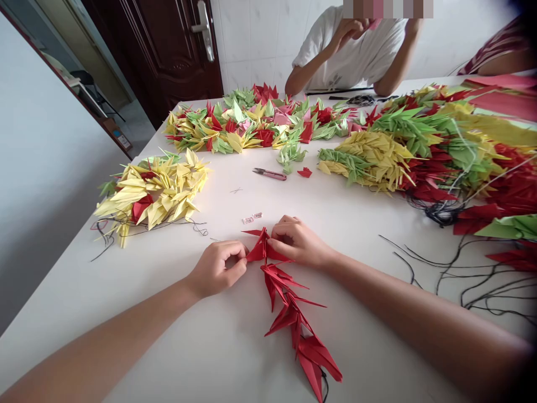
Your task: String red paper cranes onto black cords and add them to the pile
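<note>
A red folded paper crane (259, 250) lies between my hands at the middle of the table. My left hand (220, 266) pinches its left wing tip between thumb and fingers. On the other side, my right hand (293, 242) has its fingers closed on the crane's right part. Below the crane, a string of several red paper cranes (293, 314) trails toward the front edge, with a dark thread showing at its lower end.
Yellow cranes (163, 190) lie at left, mixed garlands (239, 126) at the back, and piled strings (377, 157) with black threads at right. Small snips (269, 174) rest mid-table. Across sits a person in a white shirt (352, 56); a striped sleeve shows at far right.
</note>
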`<act>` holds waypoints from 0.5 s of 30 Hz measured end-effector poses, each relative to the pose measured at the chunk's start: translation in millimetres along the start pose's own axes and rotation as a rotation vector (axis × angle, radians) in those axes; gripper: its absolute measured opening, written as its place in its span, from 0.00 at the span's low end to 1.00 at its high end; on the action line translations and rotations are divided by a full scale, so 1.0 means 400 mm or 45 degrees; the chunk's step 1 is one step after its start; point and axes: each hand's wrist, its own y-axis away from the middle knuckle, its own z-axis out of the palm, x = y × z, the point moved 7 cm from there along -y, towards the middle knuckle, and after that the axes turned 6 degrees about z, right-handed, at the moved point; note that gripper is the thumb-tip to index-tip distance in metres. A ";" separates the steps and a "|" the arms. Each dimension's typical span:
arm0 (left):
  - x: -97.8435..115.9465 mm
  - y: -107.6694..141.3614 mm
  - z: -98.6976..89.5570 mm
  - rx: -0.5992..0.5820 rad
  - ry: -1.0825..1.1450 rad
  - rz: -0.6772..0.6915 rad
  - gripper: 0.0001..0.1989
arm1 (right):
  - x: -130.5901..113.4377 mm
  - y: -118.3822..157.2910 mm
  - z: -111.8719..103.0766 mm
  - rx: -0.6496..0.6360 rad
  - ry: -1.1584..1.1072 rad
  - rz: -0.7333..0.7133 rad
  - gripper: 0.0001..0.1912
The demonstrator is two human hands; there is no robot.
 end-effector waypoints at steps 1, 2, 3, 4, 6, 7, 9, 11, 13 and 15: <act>0.002 0.000 0.000 0.004 -0.021 0.015 0.08 | -0.001 -0.001 0.003 -0.019 0.019 -0.015 0.16; 0.004 0.000 -0.001 0.006 -0.036 0.028 0.08 | -0.003 -0.001 0.004 -0.032 0.025 -0.031 0.15; 0.005 0.000 -0.001 0.006 -0.044 0.037 0.08 | -0.005 -0.002 0.003 -0.036 0.017 -0.041 0.14; 0.006 0.001 0.000 0.004 -0.046 0.044 0.08 | -0.006 -0.003 0.001 -0.030 -0.006 -0.039 0.14; 0.008 0.001 0.000 -0.005 -0.042 0.063 0.08 | -0.005 -0.004 -0.007 -0.005 -0.073 -0.006 0.14; 0.009 0.002 0.001 -0.011 -0.037 0.074 0.08 | -0.003 -0.005 -0.011 0.014 -0.108 0.019 0.15; 0.011 0.004 0.003 -0.025 -0.018 0.101 0.08 | 0.004 -0.004 -0.018 0.052 -0.167 0.067 0.15; 0.013 0.005 0.005 -0.039 0.003 0.126 0.08 | 0.012 -0.002 -0.020 0.080 -0.222 0.104 0.15; 0.014 0.006 0.008 -0.050 0.006 0.138 0.08 | 0.021 0.000 -0.019 0.099 -0.285 0.135 0.16; 0.014 0.006 0.011 -0.054 -0.015 0.129 0.08 | 0.027 0.001 -0.019 0.125 -0.333 0.137 0.18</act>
